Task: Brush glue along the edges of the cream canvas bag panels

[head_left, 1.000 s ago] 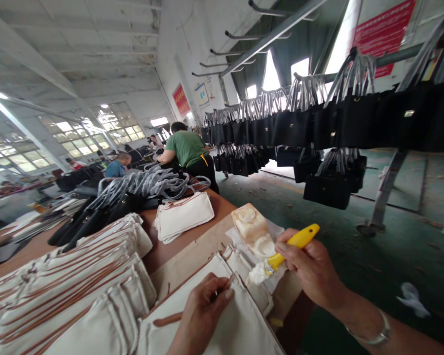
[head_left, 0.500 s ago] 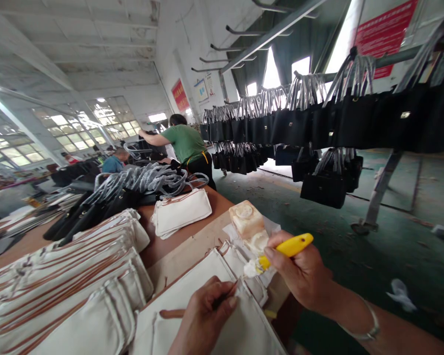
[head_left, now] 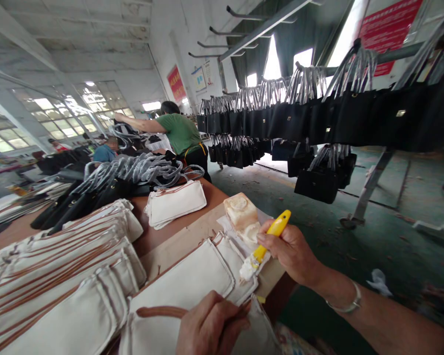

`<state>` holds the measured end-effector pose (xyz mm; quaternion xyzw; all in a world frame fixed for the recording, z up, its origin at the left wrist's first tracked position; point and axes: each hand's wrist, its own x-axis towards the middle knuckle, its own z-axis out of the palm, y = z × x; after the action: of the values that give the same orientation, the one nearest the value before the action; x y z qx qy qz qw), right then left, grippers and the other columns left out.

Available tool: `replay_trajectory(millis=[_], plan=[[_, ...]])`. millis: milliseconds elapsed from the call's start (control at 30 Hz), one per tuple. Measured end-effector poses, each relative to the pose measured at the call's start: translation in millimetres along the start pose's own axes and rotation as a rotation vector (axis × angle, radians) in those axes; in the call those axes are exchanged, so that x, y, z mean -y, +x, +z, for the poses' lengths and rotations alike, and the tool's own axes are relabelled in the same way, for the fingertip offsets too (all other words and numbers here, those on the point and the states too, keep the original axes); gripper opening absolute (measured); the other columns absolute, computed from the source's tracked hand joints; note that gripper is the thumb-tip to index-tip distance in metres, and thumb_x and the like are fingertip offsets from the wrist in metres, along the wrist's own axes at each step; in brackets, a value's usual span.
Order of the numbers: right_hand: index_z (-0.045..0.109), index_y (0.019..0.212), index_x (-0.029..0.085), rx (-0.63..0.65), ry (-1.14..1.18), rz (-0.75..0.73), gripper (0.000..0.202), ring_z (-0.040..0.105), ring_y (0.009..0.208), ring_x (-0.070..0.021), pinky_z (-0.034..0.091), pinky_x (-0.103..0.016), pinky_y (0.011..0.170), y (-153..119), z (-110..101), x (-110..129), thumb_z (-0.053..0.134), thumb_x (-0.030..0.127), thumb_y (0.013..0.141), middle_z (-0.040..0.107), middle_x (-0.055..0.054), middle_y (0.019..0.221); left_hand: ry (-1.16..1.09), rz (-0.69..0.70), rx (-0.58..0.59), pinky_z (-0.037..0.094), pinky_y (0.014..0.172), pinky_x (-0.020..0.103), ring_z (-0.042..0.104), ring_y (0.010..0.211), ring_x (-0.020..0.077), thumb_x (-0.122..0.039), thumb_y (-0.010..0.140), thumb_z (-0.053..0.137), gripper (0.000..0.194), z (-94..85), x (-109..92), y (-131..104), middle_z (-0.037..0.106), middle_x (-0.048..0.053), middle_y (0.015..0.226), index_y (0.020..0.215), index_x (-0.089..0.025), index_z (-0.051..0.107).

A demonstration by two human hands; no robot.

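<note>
My right hand [head_left: 290, 249] is closed around the yellow handle of a brush [head_left: 272, 234]. Its bristles, thick with white paste, are down at the corner edge of a stacked white bag piece [head_left: 192, 271]. Low in the picture, my left hand [head_left: 214, 323] has its fingers curled together on the nearest white bag piece [head_left: 151, 333]. A brown strap [head_left: 162, 311] on that piece runs in under the hand; the fingertips are partly hidden. Beyond the brush stands a paste-crusted, open-topped container [head_left: 240, 212] on white paper.
Rows of white pieces with brown trim [head_left: 59, 291] lie at left, and another small white stack [head_left: 175, 202] lies farther back. Black bags with wrapped handles [head_left: 133, 172] are piled behind. Finished black bags hang on a wheeled rack [head_left: 370, 192]. A person in green [head_left: 179, 130] works beyond.
My left hand has drawn the nearest white bag piece toward me, baring the one beneath. The brush has tipped more upright and moved slightly left and nearer me.
</note>
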<state>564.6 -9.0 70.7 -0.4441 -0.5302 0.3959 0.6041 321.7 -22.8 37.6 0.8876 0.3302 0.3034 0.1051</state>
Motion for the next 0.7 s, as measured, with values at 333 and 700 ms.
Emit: replay_trajectory(millis=[333,700], plan=[[0.057,0.074,0.017,0.13,0.157,0.126,0.018,0.029,0.049,-0.0099,0.023,-0.025,0.046,-7.0,-13.6,4.4,0.06,0.029,0.086,0.037,0.007,0.055,-0.064,-0.23,0.02,0.051,0.068,0.025,0.066,0.059,0.0138,-0.038,0.084,0.062,0.018,2.8,-3.0,-3.7,0.067,-0.001,0.065,0.071,-0.028,0.067],[0.056,0.077,0.018,-0.023,0.192,0.157,0.02,0.027,0.047,-0.0098,0.022,-0.024,0.045,-6.8,-24.5,-14.2,0.061,0.036,0.086,0.035,0.008,0.054,0.114,-0.191,0.085,0.052,0.063,0.022,0.069,0.066,0.0149,-0.046,0.087,0.061,0.019,1.9,37.1,-18.7,0.071,-0.001,0.074,0.088,-0.028,0.066]])
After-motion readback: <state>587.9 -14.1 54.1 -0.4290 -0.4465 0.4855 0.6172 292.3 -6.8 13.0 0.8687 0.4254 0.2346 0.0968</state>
